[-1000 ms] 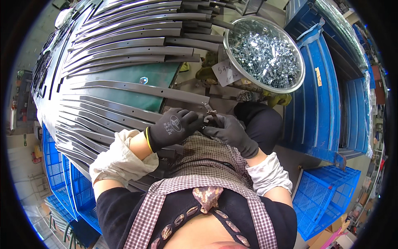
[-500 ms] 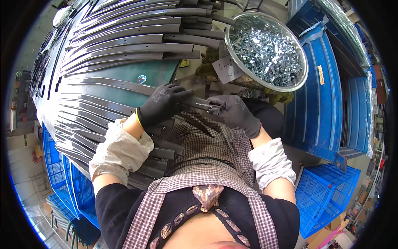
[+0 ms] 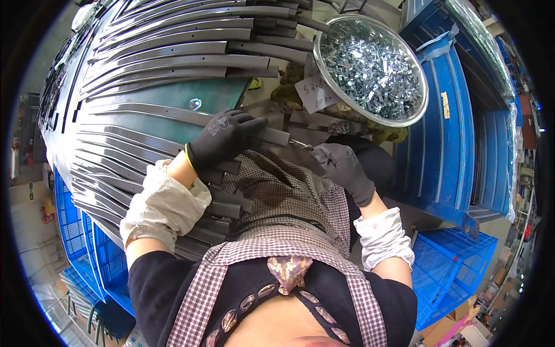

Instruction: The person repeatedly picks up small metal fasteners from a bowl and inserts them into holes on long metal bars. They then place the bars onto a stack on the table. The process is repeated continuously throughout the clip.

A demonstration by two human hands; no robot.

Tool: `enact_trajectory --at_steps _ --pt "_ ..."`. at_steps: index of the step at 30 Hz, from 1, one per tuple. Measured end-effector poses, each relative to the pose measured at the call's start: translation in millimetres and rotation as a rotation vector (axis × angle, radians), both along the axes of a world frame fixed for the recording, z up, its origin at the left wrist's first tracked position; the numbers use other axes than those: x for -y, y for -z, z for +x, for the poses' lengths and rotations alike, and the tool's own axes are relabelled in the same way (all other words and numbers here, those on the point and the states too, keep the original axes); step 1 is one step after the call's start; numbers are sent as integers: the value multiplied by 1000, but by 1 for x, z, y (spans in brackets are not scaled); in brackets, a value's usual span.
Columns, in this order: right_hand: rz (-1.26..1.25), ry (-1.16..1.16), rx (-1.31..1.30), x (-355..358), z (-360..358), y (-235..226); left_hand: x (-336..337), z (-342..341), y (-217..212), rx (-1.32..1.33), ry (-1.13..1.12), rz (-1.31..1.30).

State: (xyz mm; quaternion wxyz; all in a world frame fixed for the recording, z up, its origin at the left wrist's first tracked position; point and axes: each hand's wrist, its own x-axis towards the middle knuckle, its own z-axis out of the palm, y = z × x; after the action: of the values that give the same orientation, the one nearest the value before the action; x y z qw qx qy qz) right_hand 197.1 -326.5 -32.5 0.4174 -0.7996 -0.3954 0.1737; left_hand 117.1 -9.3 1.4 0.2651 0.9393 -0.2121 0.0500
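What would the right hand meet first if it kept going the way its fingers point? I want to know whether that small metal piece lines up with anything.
Probably the end of the dark metal strip under the left hand. The right hand points its small metal piece up-left at it; depth is unclear.

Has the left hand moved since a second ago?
Yes. The left hand has come up and away from the right hand, toward the green table, and now grips a grey strip.

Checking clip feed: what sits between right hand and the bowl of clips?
Head view: a white paper tag and dark metal strip ends.
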Motion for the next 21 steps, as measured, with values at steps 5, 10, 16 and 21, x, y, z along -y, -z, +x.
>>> enact_trajectory --at_steps 5,10,16,21 --pt "-17 -36 96 -7 0 -3 1 0 -2 4 12 10" --pt "3 -60 -18 -5 4 -1 2 0 -5 -11 7 7" --pt "-32 -42 201 -24 -2 -5 2 -1 -2 -22 -6 29" --pt "-165 -13 493 -38 -10 -21 1 0 -4 -20 -2 51"
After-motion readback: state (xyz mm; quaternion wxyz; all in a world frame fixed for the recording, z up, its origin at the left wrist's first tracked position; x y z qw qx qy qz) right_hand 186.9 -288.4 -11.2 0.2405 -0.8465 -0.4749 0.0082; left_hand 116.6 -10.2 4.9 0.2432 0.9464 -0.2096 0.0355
